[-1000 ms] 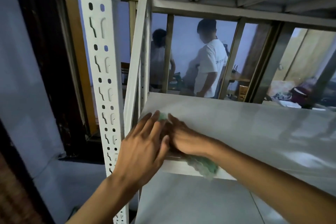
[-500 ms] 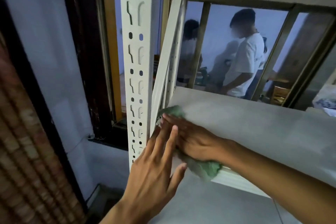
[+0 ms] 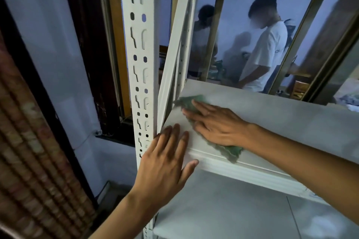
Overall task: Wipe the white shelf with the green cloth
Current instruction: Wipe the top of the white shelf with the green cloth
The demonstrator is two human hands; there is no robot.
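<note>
Head view: right hand (image 3: pixel 215 122) is pressing the crumpled green cloth (image 3: pixel 231 150) flat, fingers spread, on the white metal shelf (image 3: pixel 281 122) at its front-left corner, while left hand (image 3: pixel 165 165) is resting open on that corner's edge.

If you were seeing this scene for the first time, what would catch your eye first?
The green cloth pressed flat under the right hand at the white shelf's left corner stands out. Just before it, the left hand rests open on the shelf's front edge beside the slotted white upright.

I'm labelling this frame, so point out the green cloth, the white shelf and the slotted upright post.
green cloth (image 3: pixel 189 101): head view, far corner.
white shelf (image 3: pixel 272 114): head view, bare top.
slotted upright post (image 3: pixel 138 48): head view, front face.
</note>
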